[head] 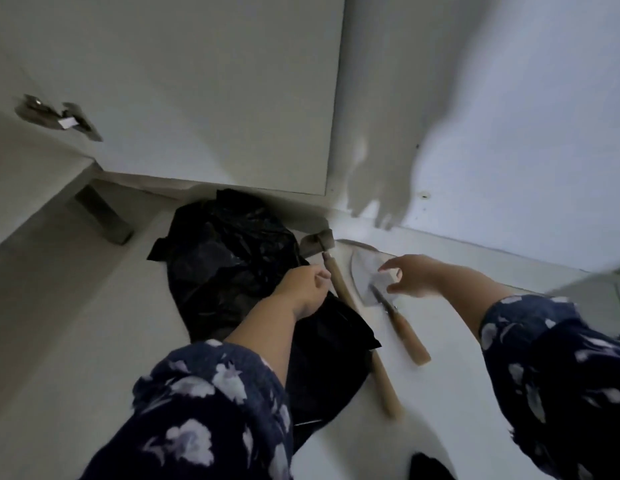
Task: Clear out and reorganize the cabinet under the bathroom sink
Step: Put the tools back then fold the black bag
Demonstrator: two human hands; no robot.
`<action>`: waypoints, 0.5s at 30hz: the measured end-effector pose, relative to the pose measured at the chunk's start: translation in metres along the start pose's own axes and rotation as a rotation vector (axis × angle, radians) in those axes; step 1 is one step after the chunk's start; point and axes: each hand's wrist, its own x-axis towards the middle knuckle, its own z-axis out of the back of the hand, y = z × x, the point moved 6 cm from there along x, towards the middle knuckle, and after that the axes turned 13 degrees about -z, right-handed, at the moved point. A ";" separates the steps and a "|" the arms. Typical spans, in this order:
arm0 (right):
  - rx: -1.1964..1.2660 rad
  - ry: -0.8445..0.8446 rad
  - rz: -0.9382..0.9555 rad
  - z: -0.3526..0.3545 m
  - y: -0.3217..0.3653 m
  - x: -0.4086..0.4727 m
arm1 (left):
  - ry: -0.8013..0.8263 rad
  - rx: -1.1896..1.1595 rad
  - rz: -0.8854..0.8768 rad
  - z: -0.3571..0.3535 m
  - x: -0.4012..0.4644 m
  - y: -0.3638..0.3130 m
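A crumpled black plastic bag (229, 258) lies on the pale floor below an open white cabinet door (204, 84). My left hand (303, 287) rests on the bag's right edge with fingers curled, beside the wooden handle of a hammer-like tool (381, 379) whose metal head (317, 242) points toward the wall. To the right lies a trowel with a flat metal blade (365, 268) and a wooden handle (407, 334). My right hand (410, 275) hovers over the trowel's blade, fingers spread and holding nothing. Motion blur hides whether my left hand grips the bag or the handle.
The cabinet's edge with a metal hinge (57, 117) is at the upper left, and a support leg (104, 216) stands below it. A white wall (509, 116) rises at the right. A dark object (429, 467) shows at the bottom edge.
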 end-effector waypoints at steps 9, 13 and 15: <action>0.208 -0.049 -0.086 -0.081 -0.039 0.056 | -0.073 0.130 0.097 -0.054 0.042 0.016; 0.205 -0.123 -0.067 -0.089 -0.034 0.062 | -0.120 -0.095 0.118 -0.058 0.054 0.020; 0.218 -0.127 -0.087 -0.089 -0.034 0.062 | -0.139 -0.166 0.114 -0.059 0.058 0.017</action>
